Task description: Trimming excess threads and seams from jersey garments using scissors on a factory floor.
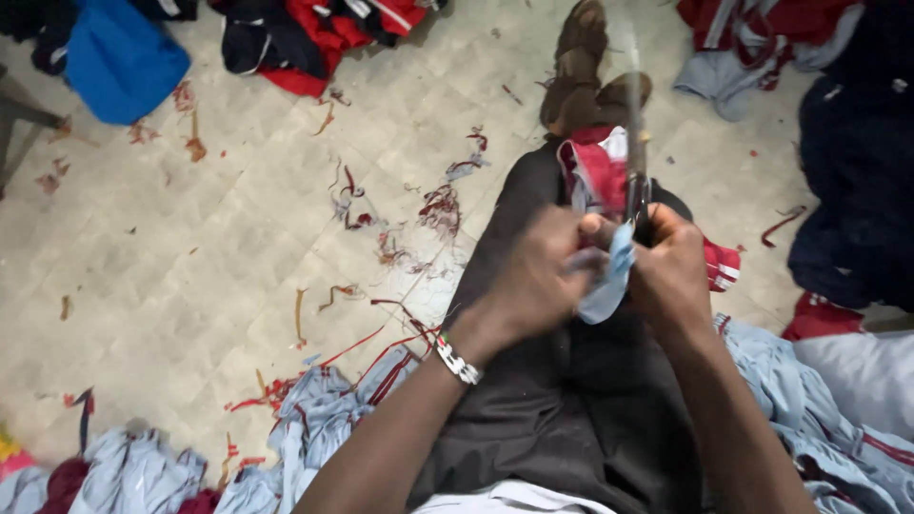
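My left hand (541, 276) pinches a small strip of light blue fabric (609, 281) held over my lap. My right hand (671, 271) grips a pair of scissors (635, 143) whose long blades point away from me, up past a red and white garment (598, 171) lying on my dark trousers (562, 400). The two hands almost touch, with the blue strip hanging between them. A beaded bracelet (459, 362) sits on my left wrist.
Light blue garments (314, 419) are heaped on both sides of my legs. Red and brown thread scraps (438, 205) litter the tiled floor (190, 257). Piles of dark, red and blue clothes (286, 38) lie at the far edge and right. My brown shoe (579, 67) is ahead.
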